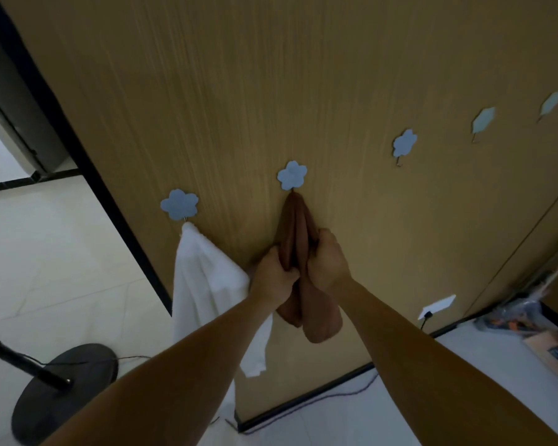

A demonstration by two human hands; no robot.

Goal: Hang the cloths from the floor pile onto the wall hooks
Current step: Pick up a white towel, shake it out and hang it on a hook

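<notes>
A brown cloth (295, 226) hangs from the second blue flower hook (292, 175) on the wooden wall. My left hand (273, 278) grips its left folds and my right hand (327, 260) grips its right folds, both about halfway down the cloth. A white cloth (203, 278) hangs from the leftmost flower hook (179, 204), just left of my left hand. Further right, a third flower hook (405, 144) and two leaf-shaped hooks (483, 120) carry nothing. The floor pile is out of view.
A black round stand base (65, 391) with a slanted pole sits on the pale tiled floor at lower left. A wall socket (437, 306) with a plugged cable is low on the wall. A cardboard box and clutter (541, 336) lie at the right.
</notes>
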